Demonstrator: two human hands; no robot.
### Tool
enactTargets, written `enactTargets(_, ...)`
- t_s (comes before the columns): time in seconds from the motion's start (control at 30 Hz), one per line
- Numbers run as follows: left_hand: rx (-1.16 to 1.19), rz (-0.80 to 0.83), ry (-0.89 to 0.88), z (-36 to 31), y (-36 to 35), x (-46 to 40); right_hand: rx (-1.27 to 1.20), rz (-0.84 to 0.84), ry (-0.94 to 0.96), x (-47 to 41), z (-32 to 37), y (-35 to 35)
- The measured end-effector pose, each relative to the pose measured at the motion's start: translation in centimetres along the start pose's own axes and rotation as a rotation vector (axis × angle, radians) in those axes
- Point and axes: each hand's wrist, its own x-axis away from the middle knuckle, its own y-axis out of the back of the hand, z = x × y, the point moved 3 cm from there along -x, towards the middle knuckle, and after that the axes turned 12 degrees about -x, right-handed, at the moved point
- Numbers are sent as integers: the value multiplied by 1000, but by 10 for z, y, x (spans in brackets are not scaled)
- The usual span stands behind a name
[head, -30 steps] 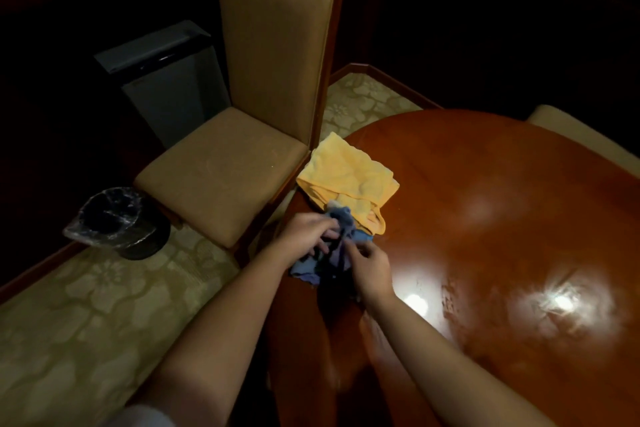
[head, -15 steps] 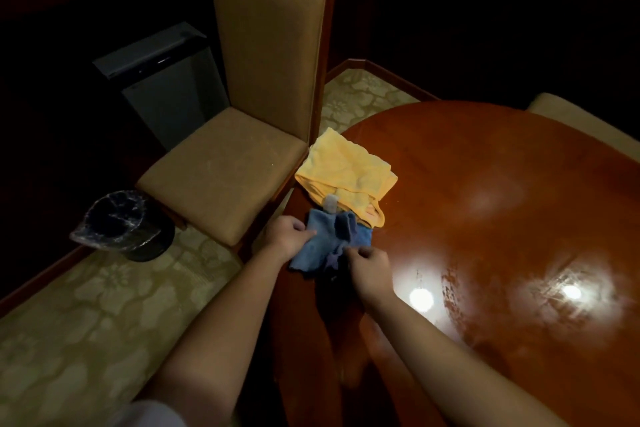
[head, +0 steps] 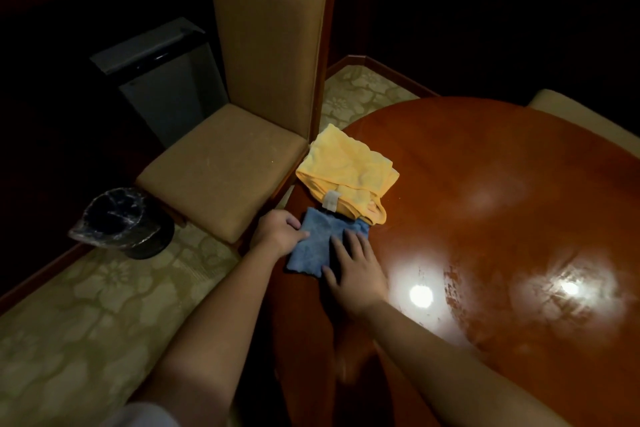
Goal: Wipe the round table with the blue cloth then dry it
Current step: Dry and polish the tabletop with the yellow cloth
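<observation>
Wiping looks barely begun: the blue cloth [head: 320, 243] lies at the table's [head: 502, 184] nine o'clock edge, left hand [head: 278, 236] pinching its side, right hand [head: 356, 270] spread flat on it, and drying remains.

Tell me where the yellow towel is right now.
In the head view, the yellow towel lies bunched at the round table's left edge, beside the chair, just beyond the blue cloth.
</observation>
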Motion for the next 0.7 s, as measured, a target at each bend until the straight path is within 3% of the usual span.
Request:
enactTargets(0.3, -34, -85, 28, 9, 11, -6, -5, -69, 12, -15, 21, -7)
enactTargets(0.37, -91, -153, -69, 9, 15, 0, 1, -84, 41, -17, 19, -4)
enactTargets(0.47, -319, -252, -372, 11, 18, 8, 6, -152, 79, -9, 13, 0)
enactTargets(0.53, -478, -169, -512, 12, 11, 9, 16, -117, 90, -8, 8, 2)
enactTargets(0.7, -543, 0, -380, -12, 21, -1, -67, -147, 132, -17, 12, 19)
